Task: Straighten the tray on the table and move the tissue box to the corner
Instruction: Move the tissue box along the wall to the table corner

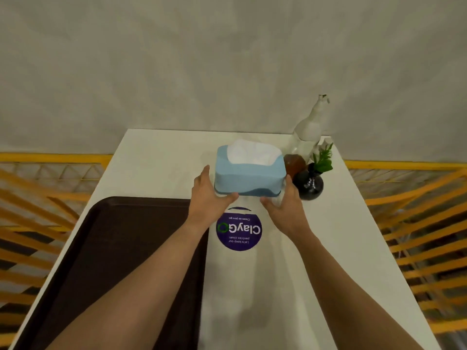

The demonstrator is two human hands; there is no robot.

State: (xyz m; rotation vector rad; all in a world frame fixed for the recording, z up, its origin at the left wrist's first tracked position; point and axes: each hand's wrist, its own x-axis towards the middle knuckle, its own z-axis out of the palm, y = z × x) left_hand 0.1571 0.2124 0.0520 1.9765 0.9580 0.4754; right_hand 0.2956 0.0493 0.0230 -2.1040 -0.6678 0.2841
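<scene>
Tissue box (249, 173) sitting on the desk (328, 248) toward the far edge, right of centre. Left hand (207, 195) pressing its left side, right hand (285, 205) pressing its right side. Tray (121, 248) lying on the desk's near left, left forearm crossing over it. Round sticker (238, 229) lying between the hands, just nearer than the box. Vase (309, 184) standing just right of the box, spray bottle (309, 130) standing behind it in the far right corner.
</scene>
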